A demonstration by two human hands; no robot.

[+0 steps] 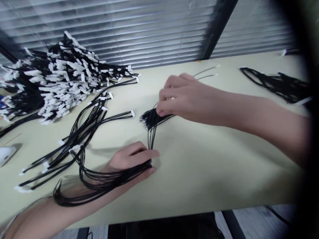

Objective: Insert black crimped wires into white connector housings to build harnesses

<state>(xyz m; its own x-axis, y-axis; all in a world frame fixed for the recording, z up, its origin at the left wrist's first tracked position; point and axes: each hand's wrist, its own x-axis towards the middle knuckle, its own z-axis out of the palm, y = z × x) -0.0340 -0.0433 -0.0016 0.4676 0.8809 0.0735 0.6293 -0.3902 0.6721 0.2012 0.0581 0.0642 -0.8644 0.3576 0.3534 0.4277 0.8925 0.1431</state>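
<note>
My left hand (136, 156) is closed on a bunch of thin black wires (112, 177). Their length hangs back over the forearm in a loose curve. A few strands rise from its fingertips toward a second bundle of black wires (152, 118), whose bare metal tips point left. Over that bundle, my right hand (175, 94) is closed, its thumb and index finger pressed together at the wires. Small pale ends (170, 98) show between its fingers. Behind the right wrist, two thin wires (206, 73) stick out. Just what the right fingertips pinch is partly hidden.
A big heap of black cables with white connectors (67, 76) fills the back left. Several finished-looking cables (84, 132) lie left of my hands. More black cables (276, 83) rest at the right. A white object (6, 154) sits at the left edge; blinds (154, 30) stand behind the table.
</note>
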